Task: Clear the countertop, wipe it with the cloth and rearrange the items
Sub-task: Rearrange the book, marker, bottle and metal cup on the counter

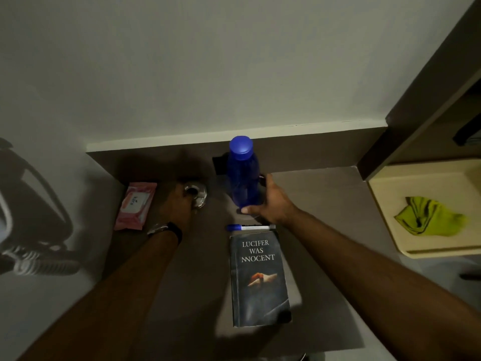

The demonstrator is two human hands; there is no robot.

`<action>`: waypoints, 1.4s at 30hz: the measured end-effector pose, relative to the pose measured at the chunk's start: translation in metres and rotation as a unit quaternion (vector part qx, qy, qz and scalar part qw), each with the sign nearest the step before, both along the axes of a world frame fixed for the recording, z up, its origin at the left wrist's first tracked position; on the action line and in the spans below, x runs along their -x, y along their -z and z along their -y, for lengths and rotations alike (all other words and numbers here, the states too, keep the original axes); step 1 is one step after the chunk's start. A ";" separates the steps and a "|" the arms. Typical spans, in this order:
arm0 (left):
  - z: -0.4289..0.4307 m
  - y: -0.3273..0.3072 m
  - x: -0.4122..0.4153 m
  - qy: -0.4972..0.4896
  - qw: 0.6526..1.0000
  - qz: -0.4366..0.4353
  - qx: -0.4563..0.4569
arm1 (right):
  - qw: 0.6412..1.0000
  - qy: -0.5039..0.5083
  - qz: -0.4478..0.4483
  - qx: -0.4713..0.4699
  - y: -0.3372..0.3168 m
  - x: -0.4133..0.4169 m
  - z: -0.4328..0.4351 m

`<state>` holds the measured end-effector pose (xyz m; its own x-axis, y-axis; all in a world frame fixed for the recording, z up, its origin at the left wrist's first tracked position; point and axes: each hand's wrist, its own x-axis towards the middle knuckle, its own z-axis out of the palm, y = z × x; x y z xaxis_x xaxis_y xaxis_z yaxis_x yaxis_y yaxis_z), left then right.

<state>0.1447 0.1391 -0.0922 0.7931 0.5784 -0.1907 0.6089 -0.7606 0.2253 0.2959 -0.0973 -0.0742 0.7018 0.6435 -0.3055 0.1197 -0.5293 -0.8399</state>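
A tall blue bottle with a blue cap stands upright near the back of the brown countertop. My right hand wraps its lower part from the right. My left hand rests on a small glass dish to the bottle's left, fingers curled over its near rim. A pink wipes pack lies at the far left. A blue-capped marker lies just behind a dark book. A crumpled green cloth sits on a cream tray to the right.
A wall and low brown backsplash close the back. A dark shelf unit rises at the right above the tray. A black object stands behind the bottle. A wall graphic fills the left.
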 end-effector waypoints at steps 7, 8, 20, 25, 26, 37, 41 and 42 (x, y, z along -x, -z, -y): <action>0.060 -0.044 0.045 0.055 0.995 0.075 0.037 | 0.990 0.112 -0.047 -0.076 0.012 0.055 0.061; 0.072 -0.052 0.055 0.097 0.992 0.073 0.019 | 0.982 0.125 -0.102 -0.097 0.008 0.064 0.065; 0.183 -0.094 -0.005 0.256 0.961 0.109 0.001 | 0.945 0.221 -0.189 -0.149 -0.039 0.028 0.111; 0.075 -0.053 0.042 0.139 0.987 0.040 -0.069 | 0.939 0.334 -0.080 -0.029 -0.002 -0.072 0.160; 0.044 -0.038 0.053 0.086 0.993 0.014 -0.076 | 0.932 0.352 -0.080 -0.013 0.007 -0.089 0.166; -0.108 0.022 0.079 -0.176 0.982 -0.072 0.020 | 0.913 0.391 -0.102 0.047 0.040 -0.137 0.166; -0.114 0.029 0.075 -0.177 0.984 0.002 0.039 | 0.914 0.384 -0.026 0.131 0.045 -0.141 0.176; -0.115 0.029 0.076 -0.179 0.983 0.006 0.037 | 0.916 0.375 -0.010 0.143 0.042 -0.140 0.177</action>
